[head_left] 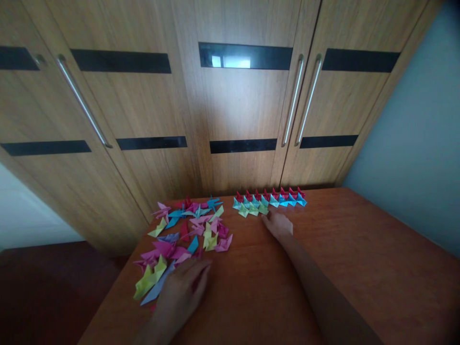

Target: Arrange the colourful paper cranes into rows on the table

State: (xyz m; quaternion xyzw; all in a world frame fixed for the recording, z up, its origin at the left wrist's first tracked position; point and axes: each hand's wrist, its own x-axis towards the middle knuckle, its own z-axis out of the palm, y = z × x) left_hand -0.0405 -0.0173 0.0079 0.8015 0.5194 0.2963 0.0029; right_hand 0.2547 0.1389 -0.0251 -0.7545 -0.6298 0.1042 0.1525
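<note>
Origami pieces [253,210] are standing in three tight rows near the far edge of the wooden table [362,254]: red at back, turquoise to brighter blue in the middle, three pale green in front, sharp tips pointing up. Right hand [279,226] is resting by the rightmost green piece; cannot tell whether it is gripping. Loose origami cranes [193,226], pink, magenta, yellow, blue, red, are lying scattered at left; left hand [185,286] is curling beside them, palm hidden, grip undetermined.

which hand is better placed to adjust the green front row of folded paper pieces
The right hand, likely: it is beside the green row, while the left hand is at the loose pile.
</note>
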